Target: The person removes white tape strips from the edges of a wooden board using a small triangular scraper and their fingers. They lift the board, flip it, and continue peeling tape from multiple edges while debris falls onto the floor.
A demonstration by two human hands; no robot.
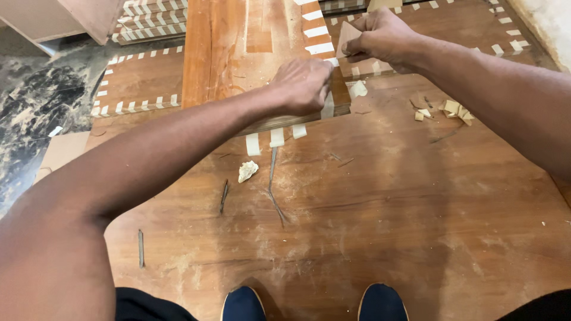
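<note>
right now your left hand (303,86) presses closed on the near edge of the laminate board (238,53), whose long axis runs away from you, while your right hand (380,37), just beyond, pinches a small sanding block (347,35) at its corner.

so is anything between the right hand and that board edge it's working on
Nothing visible. The right hand pinches a small tan piece right at the taped edge of the wooden board, and the left hand presses on the board's near corner, off to the side.
</note>
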